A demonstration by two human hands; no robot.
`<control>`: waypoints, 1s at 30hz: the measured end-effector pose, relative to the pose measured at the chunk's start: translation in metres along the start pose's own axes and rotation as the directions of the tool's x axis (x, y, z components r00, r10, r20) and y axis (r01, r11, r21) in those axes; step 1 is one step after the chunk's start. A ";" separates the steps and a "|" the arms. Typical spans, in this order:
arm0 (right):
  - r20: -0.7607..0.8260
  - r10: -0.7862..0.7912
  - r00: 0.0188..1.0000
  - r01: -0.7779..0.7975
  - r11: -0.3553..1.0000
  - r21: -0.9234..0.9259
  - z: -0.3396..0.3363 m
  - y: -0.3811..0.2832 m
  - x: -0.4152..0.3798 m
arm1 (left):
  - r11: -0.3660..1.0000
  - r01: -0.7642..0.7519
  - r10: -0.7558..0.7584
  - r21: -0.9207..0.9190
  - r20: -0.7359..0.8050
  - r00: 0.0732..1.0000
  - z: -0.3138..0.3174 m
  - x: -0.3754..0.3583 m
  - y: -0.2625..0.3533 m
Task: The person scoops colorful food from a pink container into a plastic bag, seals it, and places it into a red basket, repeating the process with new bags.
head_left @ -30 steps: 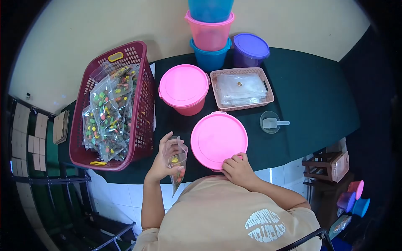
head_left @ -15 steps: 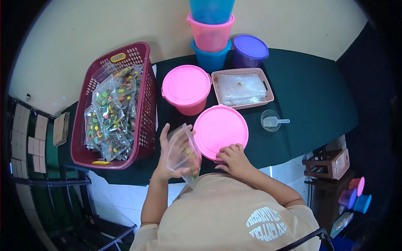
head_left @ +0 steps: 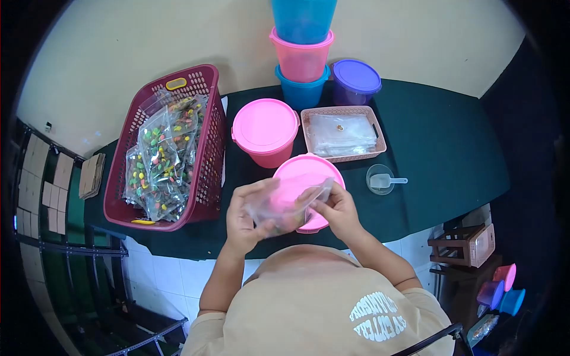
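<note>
A clear plastic bag (head_left: 278, 209) is stretched between my two hands, tilted on its side, with a few coloured pieces blurred near its lower part. My left hand (head_left: 244, 218) is closed on one end of it, thumb toward the front. At the other end, my right hand (head_left: 339, 212) pinches the bag's edge between thumb and fingers. Right behind and beneath the bag is a round tub with a pink lid (head_left: 309, 169), its lid partly covered by the bag and hands.
On the left stands a maroon basket (head_left: 205, 172) of filled candy bags (head_left: 160, 154). Behind are another pink-lidded tub (head_left: 265, 127), stacked tubs (head_left: 303, 62), a purple-lidded tub (head_left: 356, 77) and a tray (head_left: 344, 159) of flat bags. A scoop (head_left: 386, 180) rests in a round clear container at right.
My right hand has left the pink lid and taken hold of the bag. The bag has gone from hanging upright in my left hand to lying sideways between both hands.
</note>
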State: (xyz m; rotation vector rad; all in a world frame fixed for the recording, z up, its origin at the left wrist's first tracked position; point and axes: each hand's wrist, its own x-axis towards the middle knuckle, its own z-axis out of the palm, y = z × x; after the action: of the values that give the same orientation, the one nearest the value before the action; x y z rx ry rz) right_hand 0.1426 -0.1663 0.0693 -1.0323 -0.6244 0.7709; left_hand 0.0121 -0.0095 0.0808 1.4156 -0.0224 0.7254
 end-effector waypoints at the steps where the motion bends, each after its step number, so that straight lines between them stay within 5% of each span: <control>1: -0.050 -0.071 0.996 0.068 0.996 -0.050 0.002 -0.005 -0.002 | 1.000 0.000 0.000 0.002 0.001 1.000 -0.002 -0.005 -0.005; 9: -0.116 -0.111 0.987 0.086 0.976 -0.201 -0.007 -0.006 -0.015 | 0.986 -0.059 0.092 0.154 -0.214 0.972 0.026 -0.012 0.001; 18: -0.064 -0.156 0.986 0.137 0.963 -0.234 -0.013 -0.010 -0.019 | 0.917 -0.081 0.175 0.391 -0.211 0.962 0.032 -0.017 -0.002; 30: -0.029 -0.254 0.967 0.246 0.954 -0.172 -0.019 -0.020 -0.022 | 0.864 -0.149 0.265 0.481 -0.183 0.947 0.030 -0.020 -0.004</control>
State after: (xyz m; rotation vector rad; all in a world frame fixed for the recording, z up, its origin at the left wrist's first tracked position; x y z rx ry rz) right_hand 0.1494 -0.1995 0.0779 -1.0973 -0.7691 0.4744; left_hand 0.0104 -0.0452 0.0750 1.7858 0.2060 1.1381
